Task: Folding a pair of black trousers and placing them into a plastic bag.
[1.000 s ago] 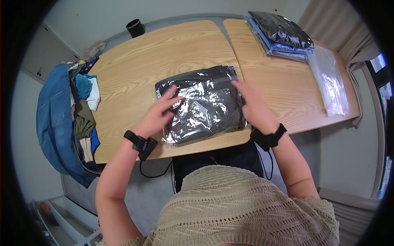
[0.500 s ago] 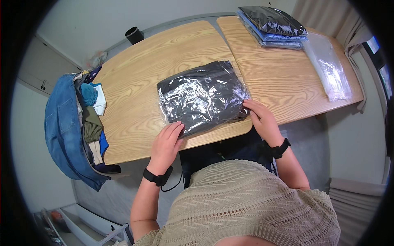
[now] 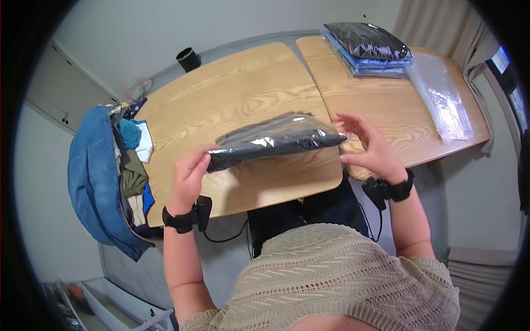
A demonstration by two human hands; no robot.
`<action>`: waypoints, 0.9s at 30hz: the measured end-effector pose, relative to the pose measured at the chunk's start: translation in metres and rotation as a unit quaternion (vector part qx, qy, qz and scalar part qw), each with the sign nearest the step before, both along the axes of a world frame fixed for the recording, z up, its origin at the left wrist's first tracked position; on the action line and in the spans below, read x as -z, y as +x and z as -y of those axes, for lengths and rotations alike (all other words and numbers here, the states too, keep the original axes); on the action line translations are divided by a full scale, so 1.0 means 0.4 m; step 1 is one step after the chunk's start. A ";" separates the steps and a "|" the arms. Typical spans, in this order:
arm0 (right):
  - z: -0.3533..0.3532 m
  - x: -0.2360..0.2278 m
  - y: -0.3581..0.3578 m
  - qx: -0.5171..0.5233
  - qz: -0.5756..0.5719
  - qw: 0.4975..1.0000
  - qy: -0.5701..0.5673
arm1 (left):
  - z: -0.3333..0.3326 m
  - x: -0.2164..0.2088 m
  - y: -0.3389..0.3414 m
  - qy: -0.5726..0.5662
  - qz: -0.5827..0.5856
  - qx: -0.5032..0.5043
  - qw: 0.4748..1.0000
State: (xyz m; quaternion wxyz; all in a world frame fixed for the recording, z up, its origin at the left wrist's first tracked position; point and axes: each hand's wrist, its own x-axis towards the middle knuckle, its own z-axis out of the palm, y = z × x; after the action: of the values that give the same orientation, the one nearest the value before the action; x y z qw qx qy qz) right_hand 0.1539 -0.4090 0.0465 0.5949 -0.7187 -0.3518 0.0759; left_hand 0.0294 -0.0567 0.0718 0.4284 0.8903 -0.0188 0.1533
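Note:
Folded dark clothing in a clear plastic bag (image 3: 276,142) is tipped up above the wooden table (image 3: 237,80), its near edge raised toward me and its surface glossy. My left hand (image 3: 190,176) pinches the left end of this package between thumb and fingers. At the package's right end my right hand (image 3: 367,144) is curved with thumb and fingers spread apart. The package's corner reaches into that gap, and I cannot tell whether the fingers touch it.
Bagged folded clothes (image 3: 367,49), black over blue, are stacked at the back right beside clear plastic bags (image 3: 441,102). Jeans (image 3: 94,176) and other clothes pile over the table's left edge. A black bin (image 3: 189,59) stands behind the table, where a seam divides two tabletops.
The package has gone from lying flat to being lifted and tilted up. My left hand has moved left and up with its end; my right hand has opened and shifted right.

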 end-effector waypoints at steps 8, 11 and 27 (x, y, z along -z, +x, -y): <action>-0.165 -0.020 0.190 -0.093 -0.049 0.993 -0.054 | -0.129 -0.017 0.138 -0.238 -0.012 -0.017 0.971; -0.194 -0.003 0.216 -0.015 -0.105 0.993 -0.042 | -0.150 0.017 0.145 -0.297 0.079 -0.048 0.950; -0.187 0.086 0.196 0.038 -0.051 0.993 -0.095 | -0.132 0.194 0.130 -0.241 0.066 -0.100 0.963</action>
State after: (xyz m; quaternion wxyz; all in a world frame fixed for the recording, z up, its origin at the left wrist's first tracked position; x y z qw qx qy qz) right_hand 0.2322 -0.3340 0.0122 0.5437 -0.7799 -0.2847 0.1231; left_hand 0.0813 -0.0039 -0.0057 0.6105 0.7460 0.0790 0.2539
